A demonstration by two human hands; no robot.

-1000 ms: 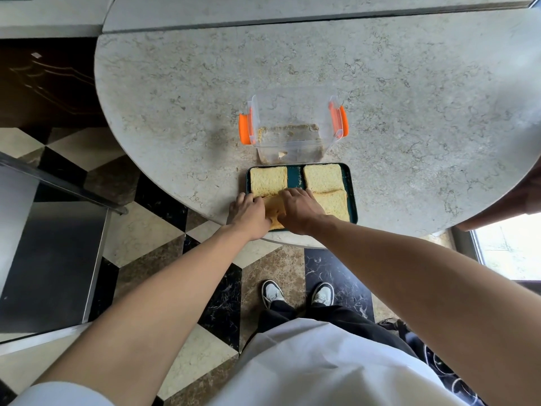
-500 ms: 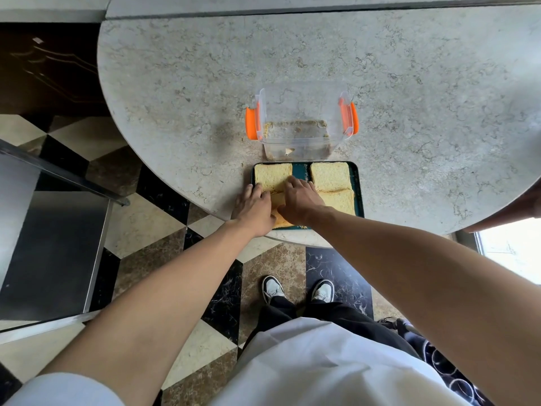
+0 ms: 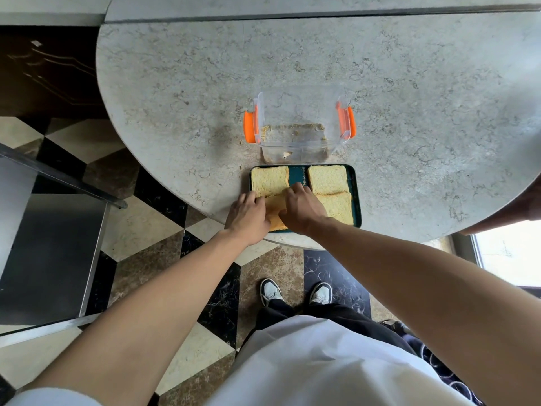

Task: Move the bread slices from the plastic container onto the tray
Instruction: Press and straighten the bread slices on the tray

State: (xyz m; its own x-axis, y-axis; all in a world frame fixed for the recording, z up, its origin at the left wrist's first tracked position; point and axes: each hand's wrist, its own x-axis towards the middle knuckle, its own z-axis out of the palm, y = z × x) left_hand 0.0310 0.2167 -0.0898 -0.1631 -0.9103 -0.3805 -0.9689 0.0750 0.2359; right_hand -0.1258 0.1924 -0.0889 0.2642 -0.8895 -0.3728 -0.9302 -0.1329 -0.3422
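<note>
A dark teal tray (image 3: 356,197) lies at the near edge of the round stone table, with bread slices on it: one far left (image 3: 269,180), one far right (image 3: 328,178), one near right (image 3: 338,207). A fourth slice (image 3: 275,210) lies at the near left between my hands. My left hand (image 3: 248,215) grips its left edge and my right hand (image 3: 301,209) presses on its right side, covering much of it. Just behind the tray stands the clear plastic container (image 3: 298,124) with orange clips; only crumbs and a small scrap show in its bottom.
The stone table (image 3: 322,68) runs wide behind and to the right of the container. A metal-framed glass panel (image 3: 58,230) stands on the left over the chequered floor. Another person's arm (image 3: 509,209) shows at the right edge. My shoes (image 3: 295,291) are below.
Both hands have stayed on the near-left slice, shifting slightly forward over it. The camera view has drifted a little; the other slices and the container have not moved.
</note>
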